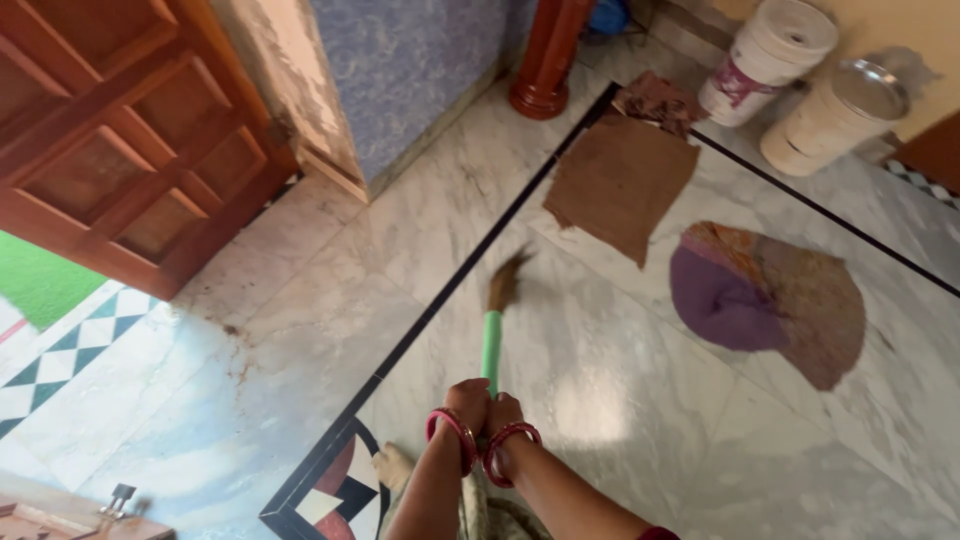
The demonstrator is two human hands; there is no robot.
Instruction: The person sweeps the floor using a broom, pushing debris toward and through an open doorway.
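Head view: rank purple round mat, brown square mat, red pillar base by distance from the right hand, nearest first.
From the right hand on the green broom handle:
1. Purple round mat, right of the broom.
2. Brown square mat, ahead, past the broom tip.
3. Red pillar base, top centre by the wall.

We grip the broom (494, 330) in both hands, left hand (466, 402) just beside the right hand (503, 412), its head at twelve o'clock. At one o'clock lies a flat mat (620, 182), a round mat (770, 300) at two (buckets (800, 80) behind), the door (120, 130) at ten.
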